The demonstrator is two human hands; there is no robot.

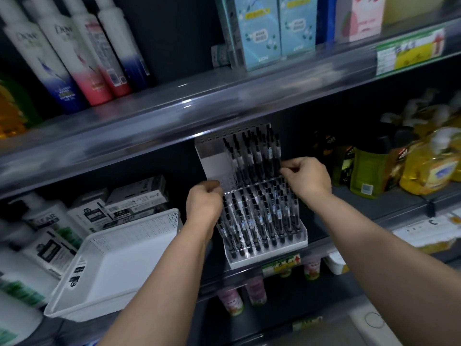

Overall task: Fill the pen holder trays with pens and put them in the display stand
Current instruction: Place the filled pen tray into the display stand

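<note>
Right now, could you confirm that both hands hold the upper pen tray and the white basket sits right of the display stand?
Not quite: in the head view the white basket sits left of the display stand. The left hand and right hand do hold the upper pen tray.

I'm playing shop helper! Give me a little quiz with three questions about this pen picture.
1. True or false: the left hand and the right hand both grip the upper pen tray.
2. What sits left of the display stand? A) a white basket B) a red bucket C) a green bag
3. Fill in: the upper pen tray's pens stand at its right; its ____ part has none.
Key: 1 true; 2 A; 3 left.
</note>
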